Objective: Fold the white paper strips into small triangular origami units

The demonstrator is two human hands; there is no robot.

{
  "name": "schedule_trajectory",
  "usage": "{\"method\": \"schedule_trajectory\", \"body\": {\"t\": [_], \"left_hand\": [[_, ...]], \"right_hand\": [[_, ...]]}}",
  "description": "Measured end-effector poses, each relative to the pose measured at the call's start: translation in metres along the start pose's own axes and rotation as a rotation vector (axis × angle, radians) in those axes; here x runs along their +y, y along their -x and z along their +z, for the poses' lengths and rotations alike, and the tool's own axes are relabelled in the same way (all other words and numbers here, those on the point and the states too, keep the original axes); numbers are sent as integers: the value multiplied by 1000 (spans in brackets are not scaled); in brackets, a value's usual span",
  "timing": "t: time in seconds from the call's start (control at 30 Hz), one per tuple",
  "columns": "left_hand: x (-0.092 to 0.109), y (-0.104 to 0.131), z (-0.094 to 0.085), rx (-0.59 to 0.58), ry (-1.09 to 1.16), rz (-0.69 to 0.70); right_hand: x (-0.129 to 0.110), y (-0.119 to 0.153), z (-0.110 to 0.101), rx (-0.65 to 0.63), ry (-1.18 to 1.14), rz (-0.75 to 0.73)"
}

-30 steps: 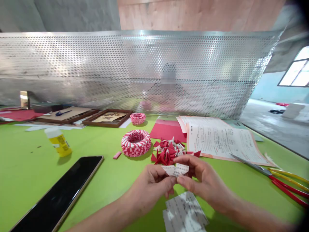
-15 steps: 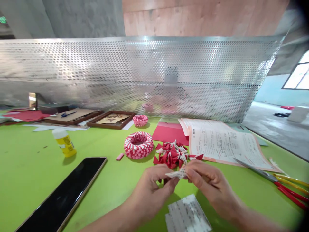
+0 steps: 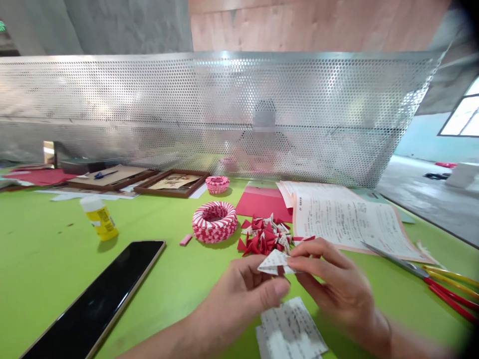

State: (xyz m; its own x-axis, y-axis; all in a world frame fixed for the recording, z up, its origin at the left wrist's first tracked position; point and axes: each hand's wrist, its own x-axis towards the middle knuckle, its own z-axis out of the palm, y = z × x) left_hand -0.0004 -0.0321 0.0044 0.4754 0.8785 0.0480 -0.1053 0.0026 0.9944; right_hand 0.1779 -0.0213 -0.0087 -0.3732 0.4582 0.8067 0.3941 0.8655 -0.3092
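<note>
A small triangle of folded printed paper (image 3: 275, 261) is between my two hands, above the green table. My right hand (image 3: 333, 284) pinches its right part between thumb and fingers. My left hand (image 3: 247, 294) has its fingers curled against the paper's left side and partly hidden behind it, while its thumb is lifted off. Just below lies a stack of printed paper pieces (image 3: 294, 329), flat on the table. Beyond my fingers sits a pile of folded red and white paper pieces (image 3: 265, 237).
A red-and-white ring of folded paper (image 3: 215, 224) stands left of the pile, a smaller one (image 3: 217, 185) behind. Leftward are an eraser-like pink block (image 3: 185, 240), glue stick (image 3: 99, 219) and phone (image 3: 97, 299). Rightward lie printed sheets (image 3: 344, 219) and scissors (image 3: 415, 270). A perforated metal panel (image 3: 168, 109) spans the back.
My left thumb has come off the folded paper. The paper has turned so its triangular face shows, and my right hand has shifted slightly right with its fingers over the top.
</note>
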Motion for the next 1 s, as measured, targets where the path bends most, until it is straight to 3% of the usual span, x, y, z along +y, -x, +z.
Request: {"method": "schedule_trajectory", "body": {"t": [0.13,0.47,0.67,0.87,1.0], "left_hand": [[-1,-2,-2,23,151,-38],[-4,-1,-4,36,192,-15],[-5,-4,-6,96,178,-9],[-4,-6,-6,113,143,-13],[1,-4,-3,131,41,42]], "right_hand": [[2,1,0,-63,135,-104],[4,3,-3,-109,206,-185],[2,3,0,-68,153,-121],[5,6,0,-109,156,-150],[4,3,1,-143,21,-51]]}}
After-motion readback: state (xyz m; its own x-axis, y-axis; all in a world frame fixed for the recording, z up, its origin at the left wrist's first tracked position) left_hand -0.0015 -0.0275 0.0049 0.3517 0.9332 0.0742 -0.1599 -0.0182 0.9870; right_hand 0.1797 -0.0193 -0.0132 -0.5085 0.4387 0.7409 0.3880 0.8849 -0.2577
